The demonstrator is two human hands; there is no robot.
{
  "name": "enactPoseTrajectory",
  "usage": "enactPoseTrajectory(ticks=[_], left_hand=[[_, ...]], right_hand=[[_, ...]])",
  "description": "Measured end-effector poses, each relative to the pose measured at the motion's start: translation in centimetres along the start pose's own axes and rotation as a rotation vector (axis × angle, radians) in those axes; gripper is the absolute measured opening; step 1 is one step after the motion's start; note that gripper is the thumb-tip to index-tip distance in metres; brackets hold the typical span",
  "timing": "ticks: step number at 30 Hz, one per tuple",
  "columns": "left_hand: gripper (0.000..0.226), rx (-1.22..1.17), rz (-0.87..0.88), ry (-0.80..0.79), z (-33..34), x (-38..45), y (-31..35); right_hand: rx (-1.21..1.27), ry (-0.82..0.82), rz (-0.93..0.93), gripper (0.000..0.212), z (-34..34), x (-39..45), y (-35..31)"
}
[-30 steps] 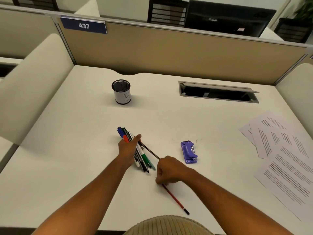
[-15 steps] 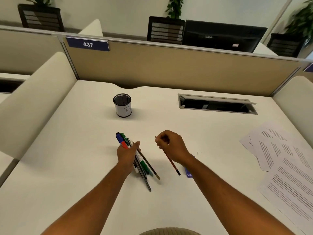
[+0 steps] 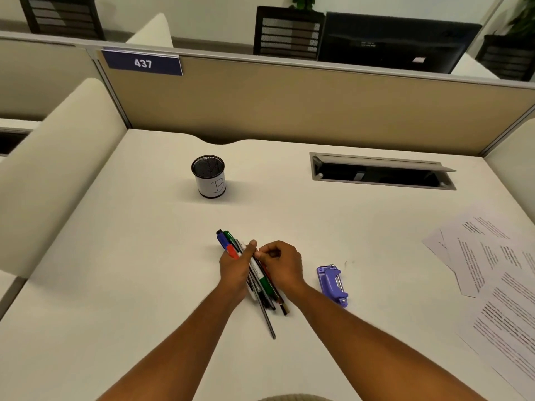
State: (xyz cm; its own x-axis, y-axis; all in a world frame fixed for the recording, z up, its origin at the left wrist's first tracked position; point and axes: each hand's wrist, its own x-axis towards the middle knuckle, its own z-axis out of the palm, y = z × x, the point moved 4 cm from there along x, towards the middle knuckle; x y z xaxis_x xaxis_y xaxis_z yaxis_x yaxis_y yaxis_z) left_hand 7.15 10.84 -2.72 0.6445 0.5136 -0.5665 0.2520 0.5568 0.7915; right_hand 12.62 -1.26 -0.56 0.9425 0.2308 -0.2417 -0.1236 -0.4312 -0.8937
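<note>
A bundle of pens, markers and pencils (image 3: 262, 287) lies slanted at the middle of the white desk (image 3: 144, 285), with blue, green and red caps at its far end. My left hand (image 3: 236, 269) grips the bundle from the left. My right hand (image 3: 279, 263) has its fingers curled and pinches a red pencil, holding it against the bundle's right side; most of that pencil is hidden under the hand. A black mesh pen cup (image 3: 209, 176) with a white label marked B stands upright farther back, apart from both hands.
A purple hole punch (image 3: 333, 285) lies right of the hands. Printed paper sheets (image 3: 498, 273) spread along the desk's right side. A recessed cable tray (image 3: 382, 172) sits at the back right. Beige partitions wall in the desk at the back and sides.
My right hand carried the red pencil from the near desk up and left to the bundle. My left hand stayed on the bundle.
</note>
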Motion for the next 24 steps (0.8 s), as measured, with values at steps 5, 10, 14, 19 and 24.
enactPoseTrajectory(ticks=[5, 10, 14, 19, 24], left_hand=[[0.031, 0.019, 0.007, 0.013, 0.6, 0.6, 0.1], [0.033, 0.062, 0.029, 0.126, 0.8, 0.9, 0.1], [0.030, 0.059, 0.024, 0.142, 0.7, 1.1, 0.4], [0.027, 0.039, 0.071, 0.101, 0.7, 0.8, 1.1], [0.024, 0.003, 0.158, 0.051, 1.7, -0.2, 2.8]], right_hand=[[0.049, -0.018, -0.051, 0.008, -0.1, 0.3, 0.3], [0.096, -0.163, -0.046, 0.027, -0.5, -0.3, 0.8], [-0.114, -0.271, -0.055, 0.087, -0.6, -1.6, 2.0], [-0.571, -0.354, -0.131, 0.106, -0.3, -1.7, 2.2], [-0.641, -0.317, -0.187, 0.058, 0.5, -1.5, 2.5]])
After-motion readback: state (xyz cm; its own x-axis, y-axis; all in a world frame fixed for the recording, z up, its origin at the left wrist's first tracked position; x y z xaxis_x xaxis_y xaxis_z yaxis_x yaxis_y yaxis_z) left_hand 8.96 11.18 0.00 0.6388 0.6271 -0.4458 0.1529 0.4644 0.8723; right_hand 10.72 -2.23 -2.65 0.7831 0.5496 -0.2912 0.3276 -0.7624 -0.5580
